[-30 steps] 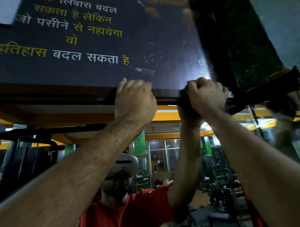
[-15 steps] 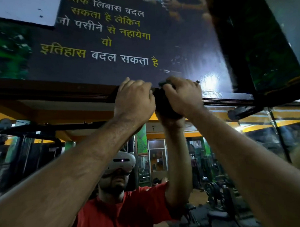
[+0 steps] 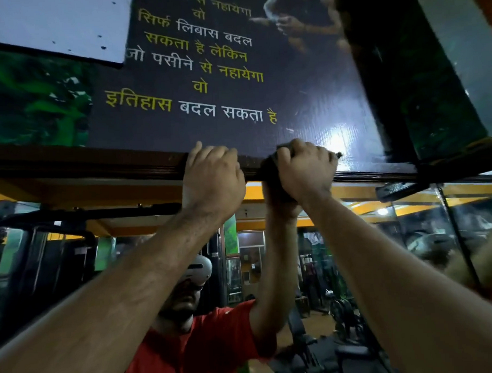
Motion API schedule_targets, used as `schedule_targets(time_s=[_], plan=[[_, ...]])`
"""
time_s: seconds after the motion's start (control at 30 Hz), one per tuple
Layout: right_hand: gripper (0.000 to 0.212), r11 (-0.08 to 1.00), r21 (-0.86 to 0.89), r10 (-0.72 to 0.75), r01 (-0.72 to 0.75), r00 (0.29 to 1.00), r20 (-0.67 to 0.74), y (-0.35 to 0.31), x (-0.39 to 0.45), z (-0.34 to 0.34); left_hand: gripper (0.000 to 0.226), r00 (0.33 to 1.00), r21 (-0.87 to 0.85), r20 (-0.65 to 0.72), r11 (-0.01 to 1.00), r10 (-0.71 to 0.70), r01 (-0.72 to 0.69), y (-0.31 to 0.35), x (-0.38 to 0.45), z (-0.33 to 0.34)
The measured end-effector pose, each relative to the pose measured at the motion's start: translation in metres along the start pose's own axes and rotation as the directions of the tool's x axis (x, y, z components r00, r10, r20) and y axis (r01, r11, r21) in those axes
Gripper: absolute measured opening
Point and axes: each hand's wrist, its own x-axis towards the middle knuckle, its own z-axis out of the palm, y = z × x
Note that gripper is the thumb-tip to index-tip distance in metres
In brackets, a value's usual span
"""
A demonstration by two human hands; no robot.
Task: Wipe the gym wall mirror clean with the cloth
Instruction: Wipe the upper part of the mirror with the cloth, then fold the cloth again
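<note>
Both my arms reach up to the top of the wall mirror (image 3: 386,254). My left hand (image 3: 212,179) curls its fingers over the dark wooden top frame (image 3: 99,166) of the mirror. Just to its right, my right hand (image 3: 305,170) grips a dark cloth (image 3: 270,173) bunched in its fist and presses it against the same frame edge. The cloth is mostly hidden by the fingers. The mirror below reflects me in a red shirt with both arms raised.
A dark poster (image 3: 306,100) with yellow and white lettering hangs directly above the frame. A black bracket (image 3: 398,190) sticks out under the frame at the right. The mirror reflects gym machines, a bench and orange ceiling beams.
My right hand has slid the cloth left along the top frame, close to my left hand. The left hand has kept its hold. My view has tilted upward.
</note>
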Motion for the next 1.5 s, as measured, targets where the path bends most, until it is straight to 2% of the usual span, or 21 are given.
schedule_targets(time_s=[0.1,0.13,0.2,0.27,0.33,0.43,0.57,0.67,0.77,0.87,0.93,0.97,1.03,1.13,1.2,1.3,1.37,1.5], plan=[[0.047,0.966,0.151,-0.229,0.210,0.966,0.119,-0.028,-0.011,0.000,0.044,0.995,-0.013,0.102,1.000,0.008,-0.006,-0.001,0.003,-0.010],[0.039,0.947,0.244,-0.253,0.211,0.955,0.157,-0.029,-0.010,-0.006,0.045,0.991,-0.029,0.133,1.000,-0.001,0.005,0.000,0.004,-0.014],[0.033,0.867,0.488,-0.220,0.099,0.955,0.197,-0.024,-0.005,-0.018,0.048,0.982,-0.055,0.190,0.998,-0.011,0.022,0.003,0.004,-0.025],[0.036,0.734,0.679,-0.138,-0.027,0.972,0.188,-0.015,-0.007,-0.030,0.051,0.975,-0.061,0.220,0.998,-0.006,0.020,0.009,0.002,-0.034],[0.026,0.596,0.797,-0.104,-0.096,0.975,0.195,-0.013,-0.015,-0.039,0.055,0.970,-0.062,0.242,0.998,0.006,0.009,0.017,0.001,-0.045],[0.028,0.403,0.879,-0.023,-0.256,0.957,0.289,-0.010,-0.029,-0.051,0.054,0.965,-0.118,0.262,0.993,0.004,0.028,0.033,-0.004,-0.059],[0.031,0.207,0.863,0.108,-0.460,0.888,0.447,-0.004,-0.059,-0.074,0.042,0.955,-0.244,0.293,0.963,-0.042,0.117,0.059,-0.023,-0.073],[0.036,0.028,0.796,0.129,-0.605,0.792,0.597,-0.002,-0.089,-0.090,0.038,0.924,-0.320,0.369,0.921,-0.096,0.223,0.072,-0.043,-0.080],[0.043,-0.165,0.662,0.123,-0.731,0.650,0.750,-0.002,-0.123,-0.093,0.036,0.864,-0.403,0.468,0.825,-0.185,0.395,0.082,-0.073,-0.091],[0.056,-0.252,0.548,0.073,-0.797,0.549,0.832,0.000,-0.166,-0.090,0.039,0.797,-0.371,0.511,0.754,-0.322,0.542,0.084,-0.110,-0.100],[0.055,-0.305,0.442,0.019,-0.843,0.459,0.888,0.004,-0.201,-0.088,0.040,0.722,-0.401,0.569,0.634,-0.393,0.662,0.079,-0.140,-0.108],[0.053,-0.321,0.393,-0.005,-0.861,0.417,0.909,0.003,-0.220,-0.089,0.037,0.679,-0.403,0.601,0.575,-0.421,0.712,0.076,-0.157,-0.114],[0.053,-0.291,0.310,0.016,-0.905,0.320,0.947,0.002,-0.262,-0.092,0.025,0.601,-0.343,0.643,0.523,-0.475,0.780,0.067,-0.196,-0.127],[0.057,-0.275,0.271,0.091,-0.922,0.255,0.963,-0.007,-0.332,-0.098,0.020,0.499,-0.250,0.651,0.460,-0.571,0.852,0.048,-0.258,-0.153],[0.054,-0.216,0.215,0.086,-0.952,0.201,0.976,-0.022,-0.383,-0.103,0.016,0.423,-0.200,0.662,0.398,-0.619,0.895,0.031,-0.300,-0.176],[0.036,-0.085,0.105,0.007,-0.991,0.105,0.994,-0.056,-0.456,-0.113,0.008,0.297,-0.110,0.667,0.304,-0.684,0.946,-0.001,-0.364,-0.215],[0.023,-0.022,0.083,0.020,-0.996,0.082,0.996,-0.086,-0.501,-0.116,0.004,0.209,-0.052,0.651,0.231,-0.730,0.972,-0.023,-0.402,-0.248],[0.016,0.092,0.112,0.022,-0.989,0.115,0.993,-0.163,-0.582,-0.125,0.013,0.075,0.022,0.598,0.110,-0.798,0.994,-0.068,-0.462,-0.322]])
